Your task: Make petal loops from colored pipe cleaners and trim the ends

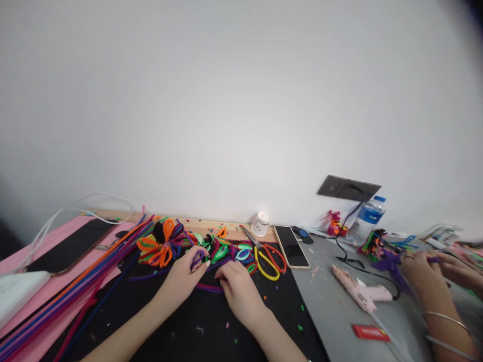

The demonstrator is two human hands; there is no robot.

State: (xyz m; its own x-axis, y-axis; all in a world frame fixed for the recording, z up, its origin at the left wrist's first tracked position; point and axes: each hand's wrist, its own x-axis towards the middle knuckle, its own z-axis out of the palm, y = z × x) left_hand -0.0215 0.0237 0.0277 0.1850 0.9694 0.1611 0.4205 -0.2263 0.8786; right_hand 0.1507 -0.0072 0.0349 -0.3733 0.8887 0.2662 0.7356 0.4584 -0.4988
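Observation:
My left hand (188, 271) is closed on a purple pipe cleaner (197, 256), bent into a loop at the fingertips. Just to its right, my right hand (236, 284) has its fingers curled together near a purple strand; what they hold, if anything, is hidden. Behind both hands lie colourful pipe-cleaner shapes, among them an orange flower (166, 244) at the left and green and purple loops (222, 249) in the middle. Scissors with yellow and red handles (268, 266) rest right of my right hand.
Long pipe cleaners (86, 281) cover pink paper at the left. A phone (291, 246), an upturned paper cup (260, 224), a pink glue gun (362, 291) and a bottle (368, 218) stand or lie rightward. Another person's hands (426, 276) work at the far right.

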